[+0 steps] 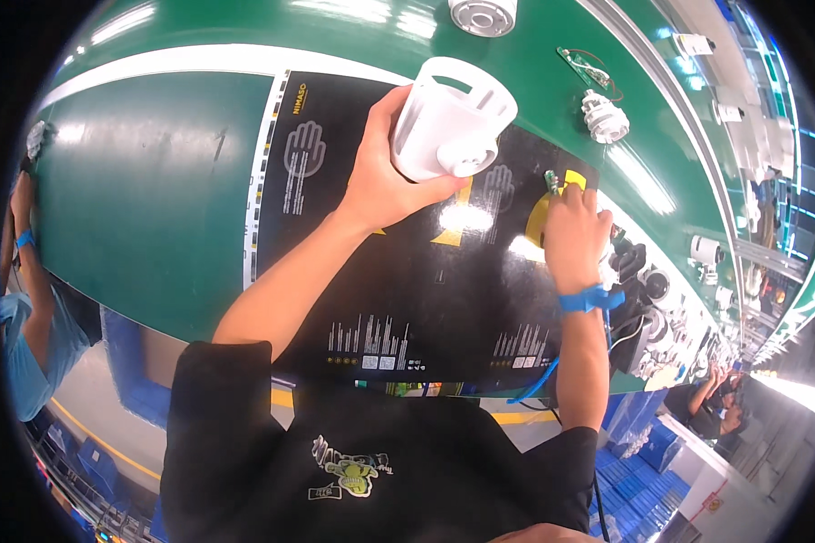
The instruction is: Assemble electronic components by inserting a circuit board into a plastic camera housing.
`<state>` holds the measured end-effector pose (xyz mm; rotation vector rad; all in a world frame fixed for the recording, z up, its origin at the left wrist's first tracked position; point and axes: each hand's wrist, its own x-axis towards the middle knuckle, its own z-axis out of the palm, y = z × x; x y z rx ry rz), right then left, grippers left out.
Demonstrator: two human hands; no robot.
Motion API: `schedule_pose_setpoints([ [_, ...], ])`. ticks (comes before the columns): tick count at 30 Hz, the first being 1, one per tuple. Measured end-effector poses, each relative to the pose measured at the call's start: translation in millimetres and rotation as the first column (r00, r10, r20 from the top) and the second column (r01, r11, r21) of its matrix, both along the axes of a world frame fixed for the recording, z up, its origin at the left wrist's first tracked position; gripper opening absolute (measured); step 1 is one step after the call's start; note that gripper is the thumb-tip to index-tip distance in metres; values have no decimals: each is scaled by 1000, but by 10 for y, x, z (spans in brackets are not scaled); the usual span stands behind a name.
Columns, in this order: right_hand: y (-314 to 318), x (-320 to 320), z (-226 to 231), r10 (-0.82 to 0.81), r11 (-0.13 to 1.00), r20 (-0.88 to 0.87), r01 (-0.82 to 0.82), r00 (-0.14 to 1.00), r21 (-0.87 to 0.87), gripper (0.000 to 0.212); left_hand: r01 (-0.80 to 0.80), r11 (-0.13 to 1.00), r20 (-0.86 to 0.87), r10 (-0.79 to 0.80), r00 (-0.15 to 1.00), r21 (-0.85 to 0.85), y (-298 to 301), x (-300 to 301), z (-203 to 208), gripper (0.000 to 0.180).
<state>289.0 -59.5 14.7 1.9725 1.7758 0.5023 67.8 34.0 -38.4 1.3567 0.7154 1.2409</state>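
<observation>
My left hand point(385, 176) is wrapped round a white plastic housing point(444, 122), holding it tilted above the black printed mat point(407, 281). The housing is hollow, with a rectangular cutout near its upper rim and a round knob-like boss low on its side. Over the mat's right part, my right hand point(575, 231) has its fingers bent together. A small green circuit board point(552, 182) shows at those fingertips, and they appear to pinch it; the grip itself is partly hidden. A blue wrist strap point(591, 299) is on my right wrist.
Beyond the mat lie a white round part point(604, 118), a circuit board with thin wires point(584, 68) and another white cylindrical housing point(483, 15). Dark and white parts point(647, 290) crowd the right side. A co-worker's arm point(29, 226) reaches in at the far left.
</observation>
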Motion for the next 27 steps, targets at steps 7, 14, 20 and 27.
schedule_pose_setpoints([
  [7, 185, 90, 16, 12, 995, -199, 7, 980, 95, 11, 60, 998, 33, -60, 998, 0, 13, -23, -41, 98],
  [14, -25, -56, 150, -38, 966, -151, 75, 988, 249, 21, 59, 998, 49, -58, 997, -31, -4, -7, -32, 98],
  [20, 190, 63, 218, -231, 973, -62, 232, 971, 7, 36, 60, 998, -36, -61, 998, -9, 23, -34, -3, 97],
  [27, 392, 207, 168, -468, 880, -124, 449, 875, -154, 46, 87, 996, 26, -86, 996, -26, 30, -33, -3, 96],
])
